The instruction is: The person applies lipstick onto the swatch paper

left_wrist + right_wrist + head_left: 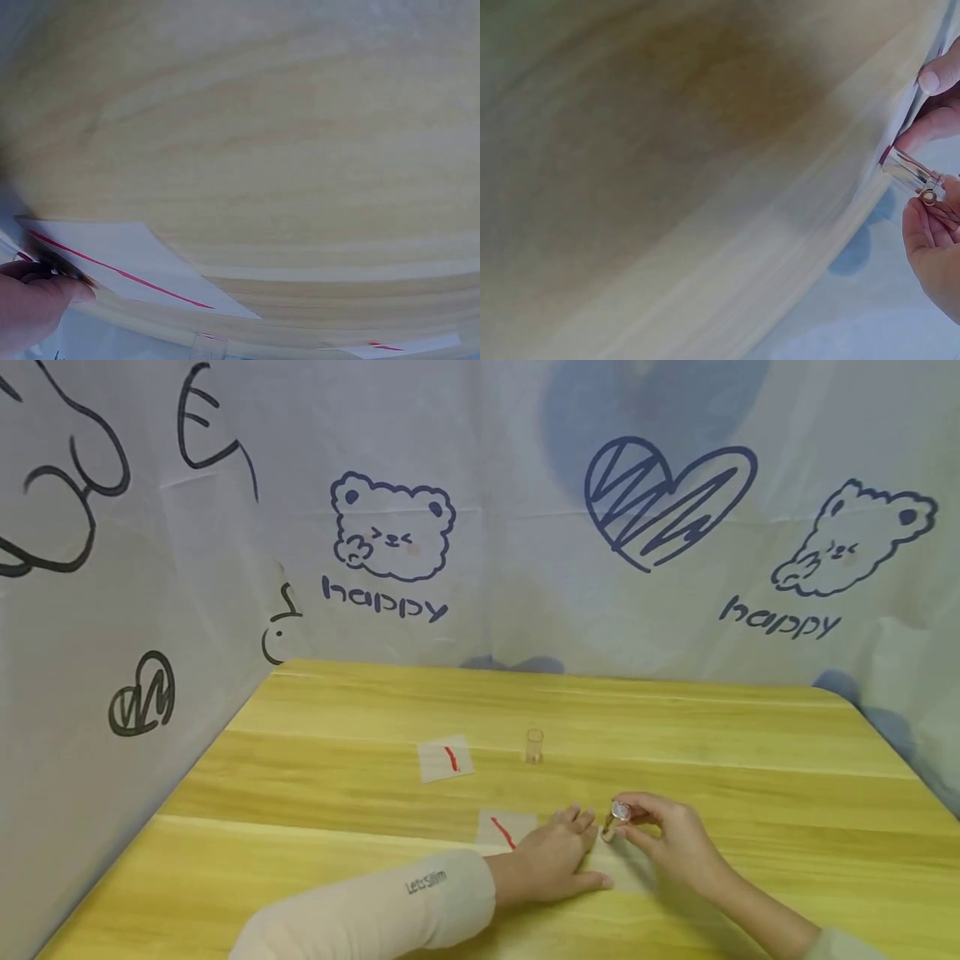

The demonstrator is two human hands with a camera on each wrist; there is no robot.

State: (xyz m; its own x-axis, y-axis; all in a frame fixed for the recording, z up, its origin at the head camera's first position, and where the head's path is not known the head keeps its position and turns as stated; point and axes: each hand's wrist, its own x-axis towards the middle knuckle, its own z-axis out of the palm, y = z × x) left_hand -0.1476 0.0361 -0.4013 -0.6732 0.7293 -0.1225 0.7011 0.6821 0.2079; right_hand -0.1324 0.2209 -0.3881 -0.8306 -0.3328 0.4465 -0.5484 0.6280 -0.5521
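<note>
My left hand (551, 860) lies palm down on the table, fingers extended, over the edge of a white paper square (504, 831) with a red stroke. A paler patch beneath the thumb may be another sheet. Just right of its fingertips, my right hand (678, 839) pinches a small clear cylinder (621, 811) between thumb and fingers. Tilted, the cylinder has its lower end near a small beige spot on the table. In the right wrist view, the clear cylinder (907, 171) shows a dark red rim and a gold-coloured ring by the fingertips. Its exact kind is unclear.
Farther back stands another small clear cylinder (534, 747) with a reddish rim. To its left lies a second white paper square (446, 760) with a red stroke. A wooden-grain table (337, 718) spreads before a white backdrop (517, 568) with drawings.
</note>
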